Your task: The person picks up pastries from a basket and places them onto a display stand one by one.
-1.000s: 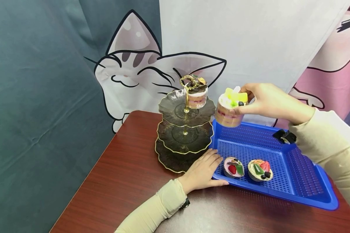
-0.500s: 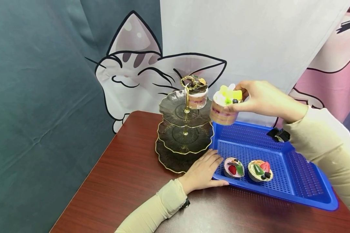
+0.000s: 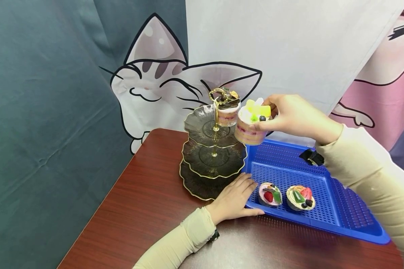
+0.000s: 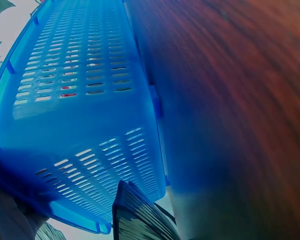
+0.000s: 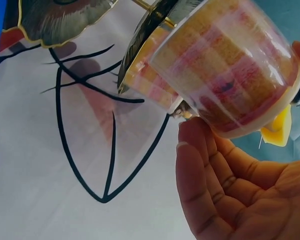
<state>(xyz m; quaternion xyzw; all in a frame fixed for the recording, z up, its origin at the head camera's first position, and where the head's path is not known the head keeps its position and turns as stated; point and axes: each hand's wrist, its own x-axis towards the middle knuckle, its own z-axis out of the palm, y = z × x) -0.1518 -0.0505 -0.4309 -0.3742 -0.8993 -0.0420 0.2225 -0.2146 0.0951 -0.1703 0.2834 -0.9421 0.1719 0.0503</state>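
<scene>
My right hand (image 3: 289, 116) holds a layered dessert cup (image 3: 250, 130) by its upper rim, thumb in front and fingers behind. Yellow fruit, white cream and a blueberry top the cup, which hangs in the air at the right edge of the stand's top tier. In the right wrist view the held cup (image 5: 230, 65) shows pink and tan layers. On the top tier of the three-tier stand (image 3: 202, 129) sits a chocolate-topped dessert cup (image 3: 228, 114), partly behind the gold ring handle. My left hand (image 3: 233, 198) rests with straight fingers on the near left corner of the blue basket (image 3: 306, 220).
Inside the basket lie two cupcakes: one with a raspberry (image 3: 270, 194), one with a strawberry slice (image 3: 300, 198). The two lower plates (image 3: 195, 158) of the stand are dark with wavy gold edges. A cat-print curtain (image 3: 222, 37) hangs behind the brown table (image 3: 138, 201).
My right hand has carried the fruit-topped dessert cup leftward, from above the basket to the edge of the stand's top tier. My left hand has stayed at the basket corner.
</scene>
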